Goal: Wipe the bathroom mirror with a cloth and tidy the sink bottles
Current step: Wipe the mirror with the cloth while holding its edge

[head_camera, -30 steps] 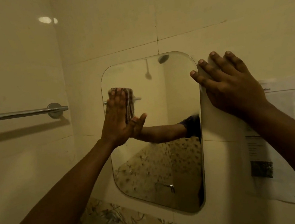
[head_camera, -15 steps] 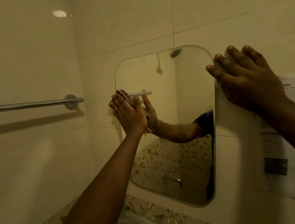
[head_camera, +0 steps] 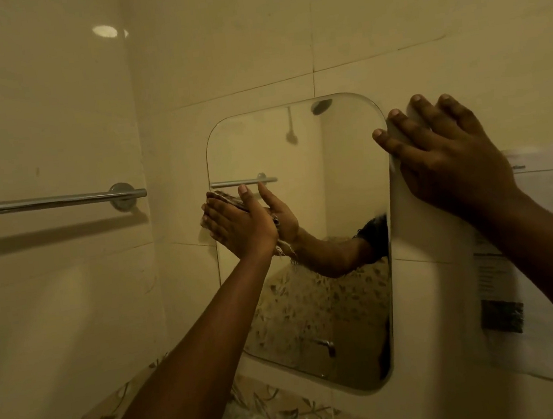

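The mirror hangs on the wall, with the towel rail on the adjoining wall to its left and a paper notice on its right. The left hand presses the cloth to the mirror's left edge; the right hand lies flat over its upper right edge.

Obstacle: towel rail L of mirror

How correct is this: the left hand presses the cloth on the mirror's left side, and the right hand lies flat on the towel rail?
Wrong in one point. In the head view the right hand lies flat on the upper right edge of the mirror, not on the towel rail. The left hand does press the cloth on the mirror's left side.
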{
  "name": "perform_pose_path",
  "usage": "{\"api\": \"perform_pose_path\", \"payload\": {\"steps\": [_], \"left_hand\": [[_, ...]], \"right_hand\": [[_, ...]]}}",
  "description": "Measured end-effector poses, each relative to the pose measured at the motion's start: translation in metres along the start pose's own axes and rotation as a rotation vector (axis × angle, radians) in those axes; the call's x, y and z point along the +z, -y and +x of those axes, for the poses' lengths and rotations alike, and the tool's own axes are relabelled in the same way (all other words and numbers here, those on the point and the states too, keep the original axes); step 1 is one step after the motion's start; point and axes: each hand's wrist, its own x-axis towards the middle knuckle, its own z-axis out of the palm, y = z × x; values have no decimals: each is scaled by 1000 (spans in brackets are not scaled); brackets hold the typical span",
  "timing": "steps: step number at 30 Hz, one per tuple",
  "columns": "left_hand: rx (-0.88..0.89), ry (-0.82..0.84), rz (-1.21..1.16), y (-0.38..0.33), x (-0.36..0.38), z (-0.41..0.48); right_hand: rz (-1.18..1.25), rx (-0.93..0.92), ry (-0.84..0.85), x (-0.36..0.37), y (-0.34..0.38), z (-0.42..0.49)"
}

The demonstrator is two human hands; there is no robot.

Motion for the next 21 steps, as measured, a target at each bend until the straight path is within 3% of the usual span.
{"api": "perform_pose_path", "payload": {"steps": [4, 12, 21], "left_hand": [[39, 31, 11, -10, 7, -24], [332, 99, 125, -13, 23, -76], [839, 124, 267, -12, 40, -124]], "right_hand": [[-4, 7, -1, -2, 1, 0], [-16, 13, -18, -3, 2, 0], [-1, 32, 6, -5, 3, 1]]}}
